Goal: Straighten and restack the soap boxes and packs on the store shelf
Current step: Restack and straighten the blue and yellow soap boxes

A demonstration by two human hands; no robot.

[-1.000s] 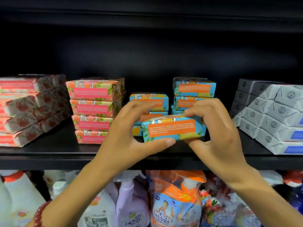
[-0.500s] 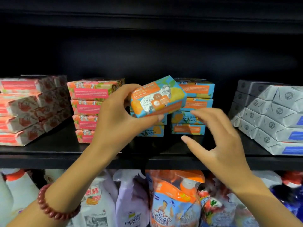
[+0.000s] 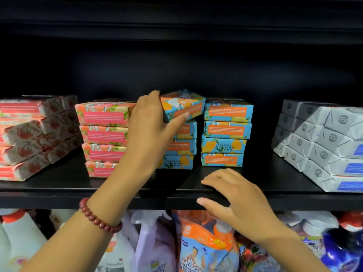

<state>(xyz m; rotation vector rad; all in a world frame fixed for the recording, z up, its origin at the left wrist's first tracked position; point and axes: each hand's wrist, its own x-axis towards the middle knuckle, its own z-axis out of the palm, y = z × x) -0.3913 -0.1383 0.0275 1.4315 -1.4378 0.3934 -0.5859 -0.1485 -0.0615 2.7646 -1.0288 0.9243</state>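
My left hand (image 3: 151,130) grips a blue-and-orange soap box (image 3: 183,106), tilted, on top of the left blue stack (image 3: 181,146). That stack stands partly hidden behind my hand. Beside it on the right rises a second blue stack (image 3: 225,132) of several boxes. My right hand (image 3: 237,203) rests with fingers spread on the front edge of the black shelf (image 3: 68,179), holding nothing. A pink stack (image 3: 104,132) stands just left of my left hand.
Red-and-white soap packs (image 3: 29,138) are piled at the far left, grey-white packs (image 3: 322,142) at the far right, both angled. Below the shelf stand cleaner bottles and an orange refill pouch (image 3: 204,244). Another shelf board overhangs above.
My left hand has carried the blue box up and back onto the left blue stack. My right hand let go earlier and has dropped to the shelf's front edge.
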